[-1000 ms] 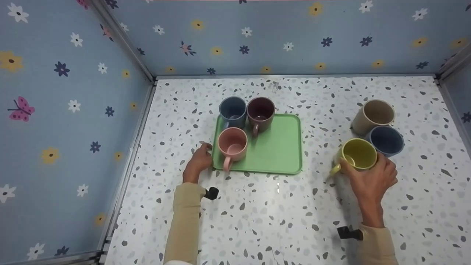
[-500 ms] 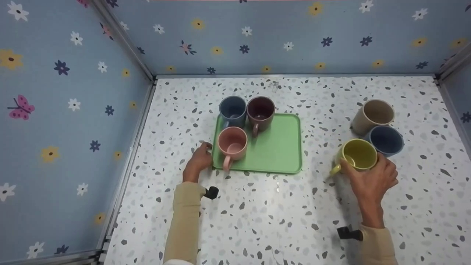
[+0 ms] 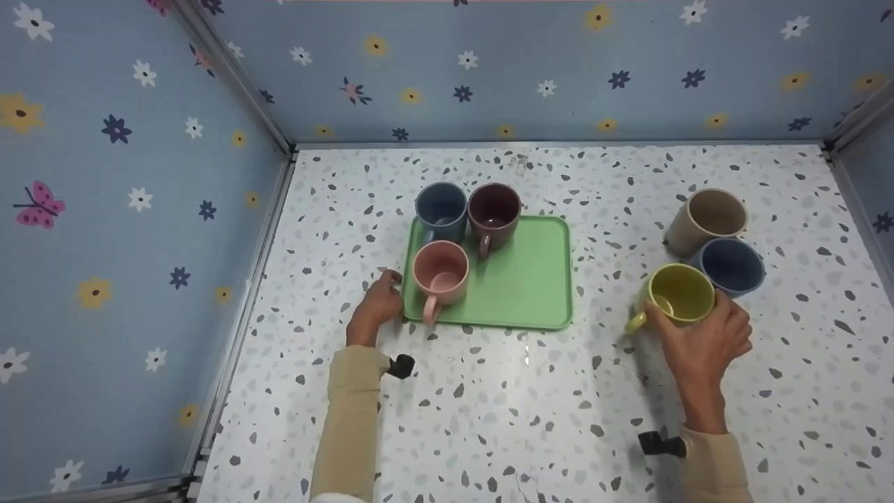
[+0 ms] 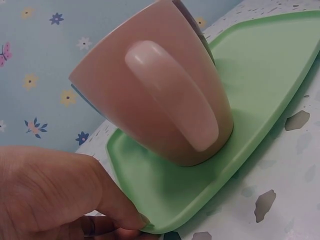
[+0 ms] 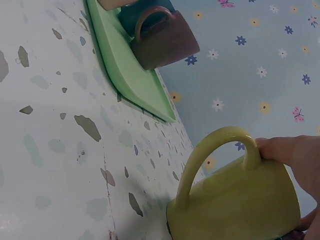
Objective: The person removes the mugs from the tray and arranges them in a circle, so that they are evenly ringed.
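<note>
Tray [image 3: 524, 279] at table [image 3: 489, 405] centre carries three mugs [image 3: 441, 274] along its left and rear; three more mugs [image 3: 709, 218] cluster right. Left hand [image 3: 377, 307] at tray's left edge; right hand [image 3: 705, 342] on the nearest right mug [image 3: 681, 293].

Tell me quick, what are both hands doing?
Left hand: pinching the green tray at its edge.
Right hand: gripping the yellow mug.

There are no words or numbers to read here. The mugs, the tray and the walls have no letters on them.
</note>
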The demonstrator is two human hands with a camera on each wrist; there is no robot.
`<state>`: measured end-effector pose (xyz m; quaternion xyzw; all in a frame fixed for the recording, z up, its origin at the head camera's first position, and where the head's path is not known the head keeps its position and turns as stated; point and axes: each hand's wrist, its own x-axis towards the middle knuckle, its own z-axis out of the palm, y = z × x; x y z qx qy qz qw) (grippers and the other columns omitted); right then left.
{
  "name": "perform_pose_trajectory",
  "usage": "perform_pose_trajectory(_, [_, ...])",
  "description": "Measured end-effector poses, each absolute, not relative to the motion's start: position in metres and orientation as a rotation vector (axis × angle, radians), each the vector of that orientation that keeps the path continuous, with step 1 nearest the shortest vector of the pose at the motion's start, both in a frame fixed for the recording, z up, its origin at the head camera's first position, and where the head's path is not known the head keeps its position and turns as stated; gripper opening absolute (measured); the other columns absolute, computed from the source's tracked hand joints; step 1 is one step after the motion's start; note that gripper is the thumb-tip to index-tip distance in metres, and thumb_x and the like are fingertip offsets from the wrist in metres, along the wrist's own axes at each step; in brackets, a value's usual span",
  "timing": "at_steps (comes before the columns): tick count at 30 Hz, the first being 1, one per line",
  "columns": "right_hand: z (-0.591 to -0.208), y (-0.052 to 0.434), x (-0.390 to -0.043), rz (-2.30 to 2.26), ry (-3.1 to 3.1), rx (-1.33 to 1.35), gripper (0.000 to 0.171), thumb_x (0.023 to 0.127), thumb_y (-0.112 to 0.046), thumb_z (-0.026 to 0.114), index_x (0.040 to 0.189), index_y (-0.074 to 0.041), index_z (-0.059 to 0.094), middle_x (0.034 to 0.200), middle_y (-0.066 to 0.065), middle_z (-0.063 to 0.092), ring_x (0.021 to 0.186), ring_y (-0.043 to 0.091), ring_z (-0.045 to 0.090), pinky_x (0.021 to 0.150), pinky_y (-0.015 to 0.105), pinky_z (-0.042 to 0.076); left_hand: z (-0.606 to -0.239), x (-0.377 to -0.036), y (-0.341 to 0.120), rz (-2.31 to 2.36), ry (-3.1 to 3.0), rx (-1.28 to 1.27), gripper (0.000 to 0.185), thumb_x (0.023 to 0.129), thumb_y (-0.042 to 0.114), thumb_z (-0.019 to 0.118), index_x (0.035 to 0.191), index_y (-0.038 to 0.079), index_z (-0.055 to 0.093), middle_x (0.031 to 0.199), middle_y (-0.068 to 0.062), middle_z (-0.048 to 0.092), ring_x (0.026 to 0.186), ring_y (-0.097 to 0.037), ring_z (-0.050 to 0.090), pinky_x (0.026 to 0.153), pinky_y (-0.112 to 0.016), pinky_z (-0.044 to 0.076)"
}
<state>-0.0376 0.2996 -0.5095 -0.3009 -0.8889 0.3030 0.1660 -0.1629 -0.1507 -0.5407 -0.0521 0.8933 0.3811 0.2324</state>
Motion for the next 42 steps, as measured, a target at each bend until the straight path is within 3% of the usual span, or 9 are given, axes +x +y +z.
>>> perform_pose_trajectory(13, [-0.508,0.298,-0.037,0.874,-2.572,-0.868,0.101,0.07,-0.056,0.076,0.146,-0.009,0.028,0.139,0.024,0.031,0.129,0.037,0.028,0.1,0.057,0.017,-0.539,-0.161,-0.15,1.064,2.458,-0.151,0.044,0.086,0.006,0.042,0.13,0.004,0.044,0.103,-0.019,0.056,0.095,-0.029,0.052,0.087,-0.041,0.042])
perform_pose_trajectory(21, [-0.507,0.296,-0.037,0.857,-2.574,-0.849,0.102,0.071,-0.055,0.076,0.148,-0.01,0.025,0.14,0.024,0.03,0.13,0.038,0.028,0.099,0.057,0.018,-0.538,-0.163,-0.15,1.036,2.451,-0.152,0.043,0.09,0.009,0.041,0.132,0.004,0.043,0.117,-0.022,0.056,0.1,-0.031,0.053,0.089,-0.042,0.042])
perform_pose_trajectory(27, [-0.505,0.295,-0.037,0.82,-2.558,-0.82,0.107,0.069,-0.057,0.076,0.149,-0.01,0.024,0.142,0.024,0.029,0.131,0.038,0.026,0.1,0.059,0.017,-0.54,-0.164,-0.151,1.046,2.423,-0.159,0.047,0.087,0.008,0.047,0.133,0.003,0.042,0.108,-0.018,0.056,0.095,-0.028,0.053,0.083,-0.04,0.043])
perform_pose_trajectory(42, [-0.488,0.283,-0.054,0.878,-2.387,-0.563,0.094,0.074,-0.04,0.079,0.146,-0.004,0.031,0.145,0.02,0.029,0.135,0.033,0.025,0.107,0.05,0.015,-0.54,-0.163,-0.151,1.064,2.416,-0.169,0.05,0.084,0.012,0.054,0.132,0.004,0.042,0.109,-0.018,0.056,0.097,-0.029,0.054,0.087,-0.042,0.043])
